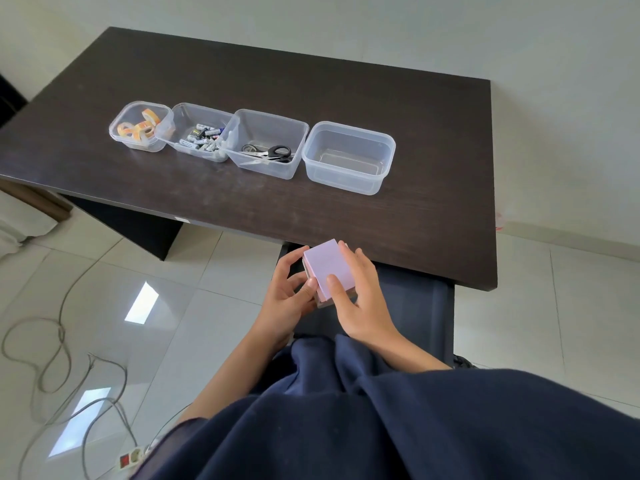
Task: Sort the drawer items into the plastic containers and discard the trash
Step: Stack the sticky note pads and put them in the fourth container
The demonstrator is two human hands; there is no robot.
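A pale pink block of sticky notes (325,268) is held over the open drawer (408,306), below the table's front edge. My left hand (289,292) grips its left side and my right hand (356,292) curls over its top and right side. On the dark table (242,202) stands a row of clear plastic containers: one with tape rolls (140,126), one with batteries (201,133), one with scissors (268,143), and an empty one (348,157) at the right.
A grey cable (52,344) loops over the white tiled floor at the left, and a power strip (130,457) lies near the bottom. My dark blue garment (381,427) fills the lower frame. Walls close in behind and right of the table.
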